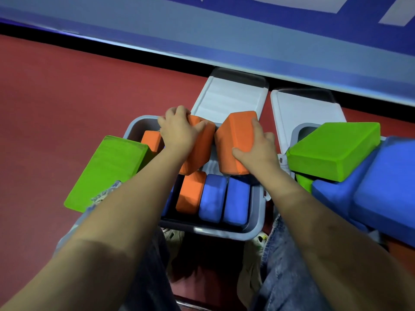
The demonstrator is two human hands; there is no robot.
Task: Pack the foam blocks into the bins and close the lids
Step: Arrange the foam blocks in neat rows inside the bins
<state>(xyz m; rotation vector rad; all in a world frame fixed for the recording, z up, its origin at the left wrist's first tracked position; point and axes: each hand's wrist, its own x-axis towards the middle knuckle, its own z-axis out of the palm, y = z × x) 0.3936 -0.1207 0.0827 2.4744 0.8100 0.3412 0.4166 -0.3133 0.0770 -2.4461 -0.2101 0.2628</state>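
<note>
A grey bin [256,223] stands on the red floor between my legs, its lid [226,97] flapped open at the far side. Inside stand two blue foam blocks [224,198], an orange block [190,191] and another orange block [151,140] at the far left. My left hand [177,131] grips an orange block [202,144] over the bin. My right hand [256,149] grips a second orange block [235,135] beside it. Both held blocks are tilted and nearly touch.
A green block [105,173] leans at the bin's left side. To the right, a second bin [303,129] with an open lid [307,111] is largely covered by a green block [334,149] and several blue blocks [381,187]. A blue wall [224,37] runs behind.
</note>
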